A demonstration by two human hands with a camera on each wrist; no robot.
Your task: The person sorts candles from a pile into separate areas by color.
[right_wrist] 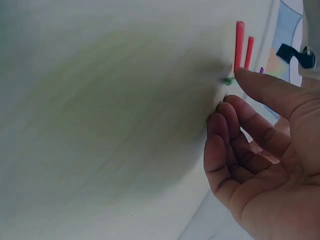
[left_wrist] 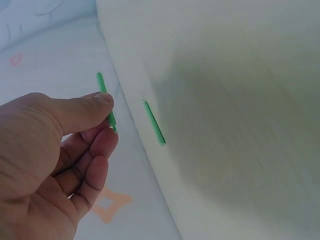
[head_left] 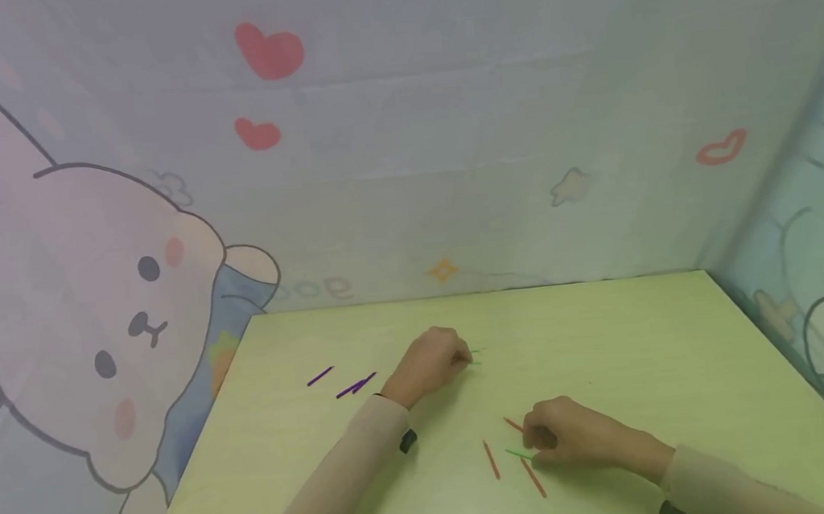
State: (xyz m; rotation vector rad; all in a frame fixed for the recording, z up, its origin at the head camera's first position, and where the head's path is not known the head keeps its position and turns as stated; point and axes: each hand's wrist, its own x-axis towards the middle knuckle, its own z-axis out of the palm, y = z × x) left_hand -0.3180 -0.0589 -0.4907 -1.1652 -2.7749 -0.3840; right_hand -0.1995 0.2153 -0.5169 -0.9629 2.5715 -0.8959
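Note:
My left hand is at the far middle of the table, pinching a thin green candle between thumb and fingertips. Beside it in the left wrist view, a second green candle lies on the table. Nearer the front, my right hand hovers low, with its fingers bent and a gap between thumb and forefinger. By its thumb tip is another green candle, partly hidden. Around that hand lie red candles: one on the left, one below, and one partly behind the fingers.
Three purple candles lie on the left of the pale yellow-green table, behind the left forearm. A printed cloth with a rabbit and hearts hangs behind the table. Dark straps are on both sleeves.

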